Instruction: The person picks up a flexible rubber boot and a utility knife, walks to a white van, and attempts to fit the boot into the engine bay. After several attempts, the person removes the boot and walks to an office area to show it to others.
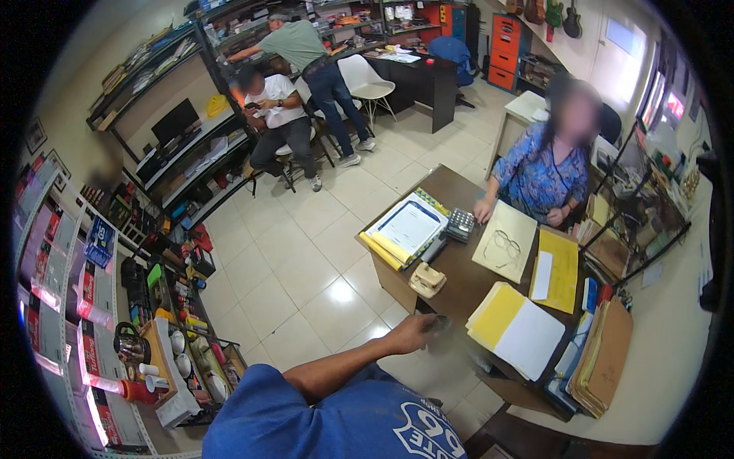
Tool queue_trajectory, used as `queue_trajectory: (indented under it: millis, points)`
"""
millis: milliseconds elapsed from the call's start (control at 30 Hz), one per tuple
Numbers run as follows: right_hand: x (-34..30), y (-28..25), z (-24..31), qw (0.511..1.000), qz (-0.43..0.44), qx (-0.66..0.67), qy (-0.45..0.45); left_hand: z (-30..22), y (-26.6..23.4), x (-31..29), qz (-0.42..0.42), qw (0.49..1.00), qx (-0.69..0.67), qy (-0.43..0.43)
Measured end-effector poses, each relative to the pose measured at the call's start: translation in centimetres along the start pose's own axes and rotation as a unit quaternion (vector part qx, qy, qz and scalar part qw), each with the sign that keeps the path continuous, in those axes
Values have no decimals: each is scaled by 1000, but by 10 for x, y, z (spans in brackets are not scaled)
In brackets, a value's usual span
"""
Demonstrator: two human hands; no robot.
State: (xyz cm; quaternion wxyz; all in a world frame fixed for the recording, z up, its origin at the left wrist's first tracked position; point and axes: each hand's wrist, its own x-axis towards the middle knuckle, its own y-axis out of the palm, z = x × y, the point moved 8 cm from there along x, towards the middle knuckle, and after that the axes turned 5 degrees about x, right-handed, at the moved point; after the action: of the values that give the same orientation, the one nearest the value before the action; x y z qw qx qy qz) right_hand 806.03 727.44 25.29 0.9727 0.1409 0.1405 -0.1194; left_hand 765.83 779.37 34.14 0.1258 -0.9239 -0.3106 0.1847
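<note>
My left arm reaches from the blue shirt sleeve across the front of the desk. My left hand [415,335] is closed around a small dark object [437,324] whose kind is too blurred to make out. It is held near the desk's front edge, below a beige tape dispenser [427,280] and left of yellow folders with white paper [518,330]. My right hand does not show. Across the brown desk [443,183] a seated person in a blue patterned top [547,168] rests one hand beside a calculator [460,225] and an open folder with eyeglasses [502,246].
A clipboard with a printed form [407,226] and a yellow envelope [553,268] lie on the desk. Brown folders [604,356] stand at its right. Shelves with a coffee pot [131,344] line the left. One person sits [279,115], another stands [306,53] farther back.
</note>
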Motion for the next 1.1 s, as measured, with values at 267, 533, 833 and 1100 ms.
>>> queue_trajectory:
  millis: [267,533,833,1100]
  points:
    - [-104,28,-83,994,28,-64,86,54,-49,-2,-27,994,-101,-8]
    - [-318,241,-196,867,418,-168,216,89,-163,-20,-94,993,14,68]
    - [-580,481,-236,451,812,-352,115,118,-287,-105,-235,959,-156,-13]
    - [-694,564,-291,373,864,-230,248,182,-389,-164,-423,849,-314,37]
